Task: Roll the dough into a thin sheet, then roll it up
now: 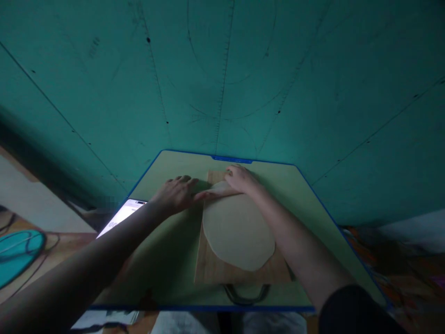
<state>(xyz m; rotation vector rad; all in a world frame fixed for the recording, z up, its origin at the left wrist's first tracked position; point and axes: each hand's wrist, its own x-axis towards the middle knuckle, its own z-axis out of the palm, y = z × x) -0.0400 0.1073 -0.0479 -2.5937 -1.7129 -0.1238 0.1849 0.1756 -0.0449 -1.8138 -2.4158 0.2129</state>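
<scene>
Plainly, a dough sheet [239,232], folded at its far end.
It lies on a wooden board [210,272], likely for firm support; the left hand [176,195] spreads open, thumb at the fold; the right hand [244,180] curls there, its grip unclear.

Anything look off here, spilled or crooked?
Nothing looks spilled. The pale sheet is bunched at its far edge near the left hand and right hand, breaking its rounded outline; the phone lies close to the table edge.
</scene>
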